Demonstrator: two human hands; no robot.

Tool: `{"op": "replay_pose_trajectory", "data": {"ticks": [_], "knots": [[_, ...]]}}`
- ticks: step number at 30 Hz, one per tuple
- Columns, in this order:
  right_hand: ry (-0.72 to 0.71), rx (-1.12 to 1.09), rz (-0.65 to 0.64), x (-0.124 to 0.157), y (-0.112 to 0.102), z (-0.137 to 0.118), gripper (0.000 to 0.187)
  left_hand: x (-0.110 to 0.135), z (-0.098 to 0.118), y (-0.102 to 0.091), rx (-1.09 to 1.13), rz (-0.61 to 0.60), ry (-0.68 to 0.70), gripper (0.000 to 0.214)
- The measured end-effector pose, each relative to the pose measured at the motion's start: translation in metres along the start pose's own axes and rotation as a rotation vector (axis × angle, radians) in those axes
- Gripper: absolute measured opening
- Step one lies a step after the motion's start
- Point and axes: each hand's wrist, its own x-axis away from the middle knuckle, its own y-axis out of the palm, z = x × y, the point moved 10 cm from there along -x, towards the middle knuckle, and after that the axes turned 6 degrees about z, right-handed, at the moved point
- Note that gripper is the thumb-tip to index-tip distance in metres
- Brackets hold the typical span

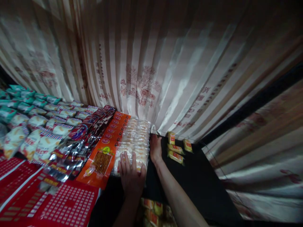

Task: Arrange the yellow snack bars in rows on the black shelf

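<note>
Rows of clear-wrapped pale crackers (134, 132) lie on the black table beside an orange snack packet. My left hand (133, 175) rests flat on the near end of these wrapped crackers, its fingers spread. Along their right side, my right hand (155, 147) stands on edge with its palm toward them and the thumb apart; it grips nothing. Just right of that hand lie several small yellow-wrapped snacks (175, 148). The orange packet (107, 151) shows brown sticks on its front and borders the crackers on the left.
Dark shiny packets (87, 135), white snack bags (47, 145) and green bags (26, 97) fill the left side. A red patterned bag (66, 205) lies at the near left. More yellow packs (153, 212) are below my arms. A pleated curtain (146, 63) hangs behind the black table (201, 186).
</note>
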Motion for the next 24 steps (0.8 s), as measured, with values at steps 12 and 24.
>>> {"op": "replay_pose_trajectory", "data": {"ticks": [12,24], "knots": [[0.219,0.021,0.008,0.085,-0.003,0.019,0.062,0.0,0.001,-0.007,0.061,0.058,0.001,0.051],[0.205,-0.007,0.023,0.093,0.0,0.023,0.06,-0.001,0.0,-0.007,0.054,0.048,-0.011,0.05]]}}
